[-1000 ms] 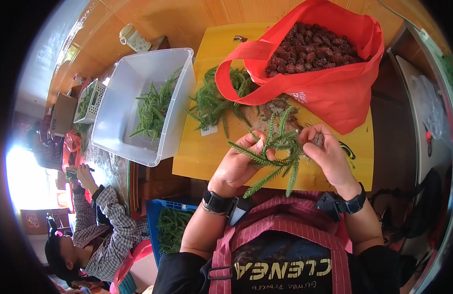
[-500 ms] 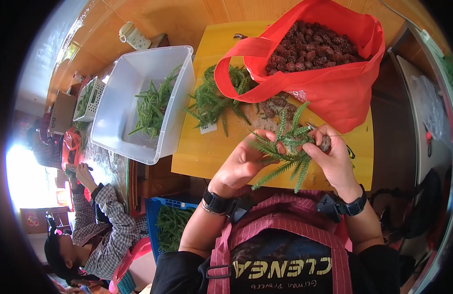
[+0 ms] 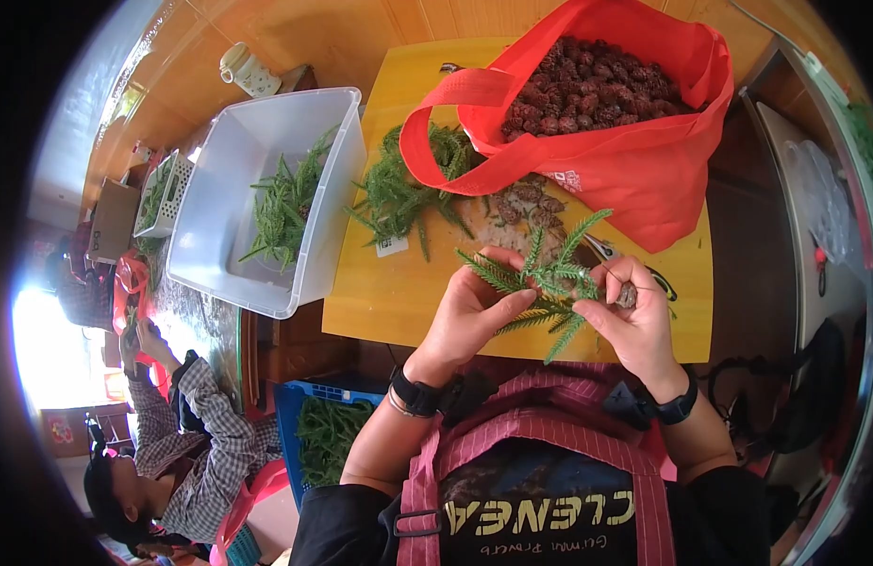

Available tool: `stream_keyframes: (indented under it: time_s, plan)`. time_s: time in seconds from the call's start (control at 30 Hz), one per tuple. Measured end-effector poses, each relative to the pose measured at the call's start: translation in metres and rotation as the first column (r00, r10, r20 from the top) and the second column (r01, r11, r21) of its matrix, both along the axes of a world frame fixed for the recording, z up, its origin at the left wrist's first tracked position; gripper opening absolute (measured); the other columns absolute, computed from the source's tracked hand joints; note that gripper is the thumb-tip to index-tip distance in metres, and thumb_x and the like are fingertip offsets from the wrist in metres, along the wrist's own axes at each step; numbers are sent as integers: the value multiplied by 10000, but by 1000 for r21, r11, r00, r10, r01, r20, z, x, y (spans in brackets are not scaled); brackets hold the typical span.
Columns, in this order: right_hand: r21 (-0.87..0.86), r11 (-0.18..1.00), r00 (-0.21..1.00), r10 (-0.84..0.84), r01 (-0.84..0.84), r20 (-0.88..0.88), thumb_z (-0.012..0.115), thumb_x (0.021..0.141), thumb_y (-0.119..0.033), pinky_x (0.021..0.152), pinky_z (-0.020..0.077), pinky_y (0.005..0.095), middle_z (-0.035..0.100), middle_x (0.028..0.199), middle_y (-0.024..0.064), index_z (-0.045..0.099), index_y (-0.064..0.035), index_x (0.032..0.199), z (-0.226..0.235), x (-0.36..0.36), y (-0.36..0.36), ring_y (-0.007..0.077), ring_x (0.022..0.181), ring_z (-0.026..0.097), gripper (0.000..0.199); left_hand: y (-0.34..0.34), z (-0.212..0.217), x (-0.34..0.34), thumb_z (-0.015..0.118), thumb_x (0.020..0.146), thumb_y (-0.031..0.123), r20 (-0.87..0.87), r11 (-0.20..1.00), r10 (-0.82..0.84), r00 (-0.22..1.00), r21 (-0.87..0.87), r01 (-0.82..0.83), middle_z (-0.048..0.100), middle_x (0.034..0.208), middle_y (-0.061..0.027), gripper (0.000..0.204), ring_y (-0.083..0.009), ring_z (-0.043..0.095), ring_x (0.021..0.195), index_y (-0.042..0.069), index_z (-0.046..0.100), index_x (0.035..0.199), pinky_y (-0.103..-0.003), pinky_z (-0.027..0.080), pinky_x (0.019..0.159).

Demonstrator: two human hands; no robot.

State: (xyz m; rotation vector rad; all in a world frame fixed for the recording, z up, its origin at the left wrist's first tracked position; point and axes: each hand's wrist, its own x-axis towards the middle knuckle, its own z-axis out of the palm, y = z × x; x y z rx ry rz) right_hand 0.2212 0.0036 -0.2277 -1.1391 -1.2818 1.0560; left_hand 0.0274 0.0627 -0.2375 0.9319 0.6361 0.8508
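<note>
Green sprig (image 3: 555, 277) between my hands: my left hand (image 3: 469, 307) pinches its left side, my right hand (image 3: 641, 316) its right, a brown cone (image 3: 627, 296) against those curled fingers. Beneath lies the yellow tabletop (image 3: 389, 297); far right, a red bag (image 3: 648, 174).

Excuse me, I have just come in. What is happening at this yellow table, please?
A person is handling a bunch of green needled sprigs with both hands above the yellow table. The left hand grips the sprigs; the right hand touches them and also holds a small brown cone. Beyond the hands stands an open red bag full of cones. A clear plastic bin to the left contains more greenery.
</note>
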Motion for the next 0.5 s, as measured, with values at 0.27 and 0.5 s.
stream_keyframes:
  time_s: [0.27, 0.5]
  plan:
    - [13, 1000, 1000, 18, -19, 22, 661, 724, 128, 755, 416, 202, 472, 935, 64, 366, -70, 802, 2, -4, -3, 54, 821, 456, 364, -4, -3, 6, 707, 784, 49, -261, 933, 139, 955, 357, -38, 544, 780, 24, 239, -41, 508, 715, 22, 516, 925, -197, 441, 643]
    - [12, 1000, 1000, 10, -10, 15, 658, 719, 129, 756, 414, 207, 475, 940, 65, 361, -73, 800, 4, -2, -2, 58, 826, 453, 368, -7, 6, 8, 574, 866, -6, -91, 970, 133, 987, 217, -111, 560, 903, -20, 110, -65, 521, 812, -5, 541, 971, -204, 436, 717]
